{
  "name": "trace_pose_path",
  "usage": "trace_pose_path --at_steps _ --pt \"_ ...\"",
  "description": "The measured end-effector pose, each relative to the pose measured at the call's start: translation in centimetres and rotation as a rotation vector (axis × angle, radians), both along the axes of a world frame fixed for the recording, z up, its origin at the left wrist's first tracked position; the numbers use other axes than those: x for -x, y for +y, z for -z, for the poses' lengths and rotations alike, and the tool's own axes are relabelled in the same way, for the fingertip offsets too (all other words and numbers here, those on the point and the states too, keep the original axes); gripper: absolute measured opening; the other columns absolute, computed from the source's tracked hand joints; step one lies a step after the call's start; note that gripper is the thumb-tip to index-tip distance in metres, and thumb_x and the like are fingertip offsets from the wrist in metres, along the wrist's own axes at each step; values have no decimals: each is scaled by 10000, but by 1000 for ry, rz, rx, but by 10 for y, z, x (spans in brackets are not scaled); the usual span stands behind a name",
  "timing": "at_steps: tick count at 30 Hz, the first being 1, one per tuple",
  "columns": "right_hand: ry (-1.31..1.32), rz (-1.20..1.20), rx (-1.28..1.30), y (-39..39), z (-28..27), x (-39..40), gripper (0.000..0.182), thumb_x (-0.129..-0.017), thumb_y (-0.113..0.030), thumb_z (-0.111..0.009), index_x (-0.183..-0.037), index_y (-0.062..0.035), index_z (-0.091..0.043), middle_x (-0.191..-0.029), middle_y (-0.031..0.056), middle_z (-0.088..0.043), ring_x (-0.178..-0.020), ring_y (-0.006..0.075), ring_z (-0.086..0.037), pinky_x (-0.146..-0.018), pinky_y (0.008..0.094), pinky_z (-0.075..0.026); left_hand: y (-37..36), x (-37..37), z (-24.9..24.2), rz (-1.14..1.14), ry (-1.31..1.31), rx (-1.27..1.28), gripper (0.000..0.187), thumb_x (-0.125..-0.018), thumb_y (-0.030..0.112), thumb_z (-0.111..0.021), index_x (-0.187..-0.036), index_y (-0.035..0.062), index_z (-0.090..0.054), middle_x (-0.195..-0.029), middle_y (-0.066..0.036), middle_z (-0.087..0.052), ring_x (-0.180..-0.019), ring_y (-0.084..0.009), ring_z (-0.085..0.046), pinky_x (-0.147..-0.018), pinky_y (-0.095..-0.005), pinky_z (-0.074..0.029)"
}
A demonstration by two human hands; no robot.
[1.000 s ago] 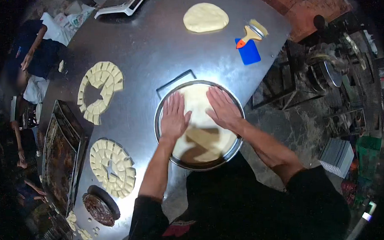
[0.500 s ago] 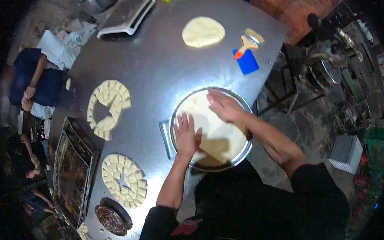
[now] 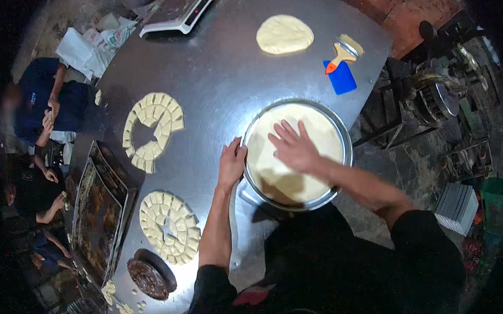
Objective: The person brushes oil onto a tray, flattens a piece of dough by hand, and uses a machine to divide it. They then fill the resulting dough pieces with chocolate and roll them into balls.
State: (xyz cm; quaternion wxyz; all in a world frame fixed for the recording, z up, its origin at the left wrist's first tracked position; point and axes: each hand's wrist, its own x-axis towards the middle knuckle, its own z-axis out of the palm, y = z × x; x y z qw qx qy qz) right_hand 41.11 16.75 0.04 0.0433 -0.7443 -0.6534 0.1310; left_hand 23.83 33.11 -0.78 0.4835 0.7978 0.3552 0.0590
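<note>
A round metal pan (image 3: pixel 348 153) stands at the table's near edge, with a smooth sheet of pale dough (image 3: pixel 325 124) filling it. My right hand (image 3: pixel 297 151) lies on the dough, palm down and fingers spread, with nothing held. At the pan's left side, my left hand (image 3: pixel 231 164) grips the rim from outside, its fingers bent and close together. Shadow darkens the lower part of the dough, and the underside of the pan is hidden.
Two rings of cut dough pieces (image 3: pixel 172 118) lie left on the steel table (image 3: pixel 215 69). A dough disc (image 3: pixel 285 34), brush (image 3: pixel 345 53), blue scraper (image 3: pixel 342 79) and scale (image 3: pixel 183 15) are farther back. Trays (image 3: pixel 98 217) and a dark-filled bowl (image 3: pixel 150 278) stand left, near co-workers.
My left hand has moved off the dough to the pan's left rim. My right hand has shifted from the far right edge towards the dough's middle. The pan appears to have turned.
</note>
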Motion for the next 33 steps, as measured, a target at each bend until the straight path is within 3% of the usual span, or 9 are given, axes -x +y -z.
trace_pose_path --at_steps 7,12,15,16,18,20,22,26,33 --pt "36 15 -91 0 -1 50 606 -936 -395 -443 -1437 -74 -326 -1532 123 -239 -1423 297 -195 -1099 628 -122 -6 -25 19 -42 -181 -97 391 -1012 215 -357 -1301 -3 -506 -1340 -182 -516 -1392 -281 -302 -1155 -497 9" --pt "-83 -70 -140 9 14 72 588 -940 -381 -397 -1392 -6 -377 -1487 175 -308 -1415 313 -229 -1112 597 -148 -26 -16 26 -106 -168 -183 380 -1001 196 -364 -1253 -37 -528 -1321 -228 -510 -1341 -326 -372 -1159 -482 -46" --pt "604 -114 19 29 -4 31 605 -982 -414 -329 -1428 -5 -312 -1515 170 -261 -1428 301 -187 -1145 546 -97 -16 -12 13 -54 -164 -242 392 -990 197 -390 -1275 -49 -500 -1287 -278 -507 -1250 -414 -437 -1145 -462 -185" --pt "193 -28 55 28 -21 17 646 -975 -429 -347 -1453 -5 -255 -1528 179 -225 -1436 283 -166 -1152 530 -70 -24 -5 14 -89 -167 -266 373 -982 173 -405 -1260 -52 -509 -1263 -277 -526 -1198 -441 -475 -1145 -456 -187" --pt "-16 167 -188 6 16 -12 644 -973 -433 -354 -1444 1 -283 -1525 174 -240 -1437 269 -168 -1152 532 -71 -45 6 16 -121 -140 -267 367 -972 151 -423 -1265 -54 -505 -1261 -269 -537 -1206 -439 -476 -1132 -484 -205" --pt "7 177 -171 2 3 -17 645 -966 -422 -379 -1440 7 -292 -1530 168 -231 -1443 262 -150 -1157 515 -78 -63 11 -7 -16 162 -612 374 -944 62 -417 -1290 -68 -475 -1323 -239 -507 -1288 -400 -423 -1117 -505 -217" --pt "617 177 -6 4 -15 -36 651 -961 -412 -404 -1444 6 -281 -1538 167 -207 -1445 279 -130 -1162 493 -85 -76 -9 -21 -5 157 -767 401 -932 72 -431 -1309 -65 -456 -1345 -236 -487 -1296 -405 -410 -1120 -511 -210" --pt "62 161 -103 -39 -1 -52 623 -975 -395 -381 -1446 -1 -277 -1535 164 -215 -1444 272 -143 -1163 484 -89 -77 -72 -1 420 -28 -819 580 -934 303 -482 -1413 2 -353 -1465 -245 -324 -1393 -368 -258 -1140 -534 -136" --pt "114 117 -80 -35 9 -87 598 -976 -387 -376 -1458 -47 -277 -1538 137 -226 -1438 272 -163 -1166 482 -68 -71 -75 23 422 246 -769 708 -942 474 -437 -1498 106 -198 -1552 -218 -82 -1429 -419 -59 -1124 -592 -60"
